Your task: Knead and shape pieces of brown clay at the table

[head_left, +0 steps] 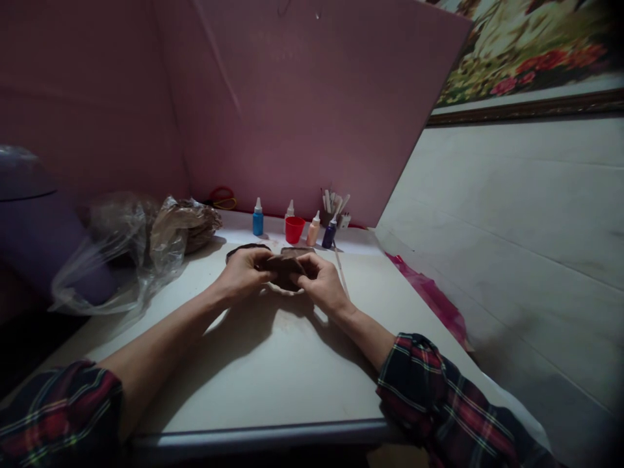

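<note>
Both of my hands pinch a flattened piece of brown clay (283, 273) just above the middle of the white table. My left hand (244, 274) grips its left edge, thumb toward me and fingers behind. On the right edge, my right hand (322, 281) holds it the same way, thumb pressed on the near face. A dark, flat piece (247, 247) lies behind my left hand, partly covered by it. Just beyond the clay a brown block (297, 251) shows its top part. A thin brush (340, 266) lies to the right of my right hand.
Behind stand a blue bottle (258, 221), a red cup (294, 230), a peach bottle (313, 232), a dark blue bottle (329, 234) and a tool holder (332, 211). At left are a plastic bag (182, 227), scissors (223, 197) and a purple bin (53, 240). Pink boards (302, 110) wall the back.
</note>
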`<state>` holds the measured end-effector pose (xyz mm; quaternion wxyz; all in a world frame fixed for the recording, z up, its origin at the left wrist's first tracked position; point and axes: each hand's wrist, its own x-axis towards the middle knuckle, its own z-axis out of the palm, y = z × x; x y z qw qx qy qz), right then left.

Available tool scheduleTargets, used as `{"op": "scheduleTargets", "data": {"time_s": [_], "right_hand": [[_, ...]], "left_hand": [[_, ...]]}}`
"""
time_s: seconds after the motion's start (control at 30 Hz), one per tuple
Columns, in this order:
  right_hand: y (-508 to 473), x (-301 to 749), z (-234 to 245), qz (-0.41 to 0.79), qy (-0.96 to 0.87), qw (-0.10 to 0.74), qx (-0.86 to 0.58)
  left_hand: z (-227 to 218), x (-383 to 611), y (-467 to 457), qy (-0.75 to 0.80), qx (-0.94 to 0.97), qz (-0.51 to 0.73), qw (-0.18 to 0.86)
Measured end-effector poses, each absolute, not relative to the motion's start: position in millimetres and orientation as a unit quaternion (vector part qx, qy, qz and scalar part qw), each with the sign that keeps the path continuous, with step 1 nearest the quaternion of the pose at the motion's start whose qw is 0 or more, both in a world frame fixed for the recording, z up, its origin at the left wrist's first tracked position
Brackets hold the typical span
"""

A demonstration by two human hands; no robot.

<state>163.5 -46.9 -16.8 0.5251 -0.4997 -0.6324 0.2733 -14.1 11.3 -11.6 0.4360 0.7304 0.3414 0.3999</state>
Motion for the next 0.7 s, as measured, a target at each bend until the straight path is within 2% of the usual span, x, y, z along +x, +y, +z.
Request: {"op": "scheduleTargets", "data": {"time_s": [0.13, 0.27, 0.4, 0.57, 0.7], "right_hand": [[-47, 160, -17, 0.42, -0.533, 0.577, -0.454], [-49, 159, -19, 0.497, -0.474, 0.591, -0.422], [-50, 158, -17, 0.496, -0.501, 0.558, -0.437], [-49, 159, -14, 0.396, -0.574, 0.567, -0.439], [-47, 161, -17, 0.433, -0.539, 0.568, -0.447]], "left_hand": [[-3, -12, 5, 0.293, 0.68, 0.441, 0.507], [-1, -8, -3, 0.307, 0.66, 0.364, 0.581], [-1, -7, -3, 0.337, 0.653, 0.364, 0.572], [-3, -10, 1, 0.358, 0.68, 0.369, 0.523], [-3, -11, 2, 0.346, 0.69, 0.367, 0.519]]}}
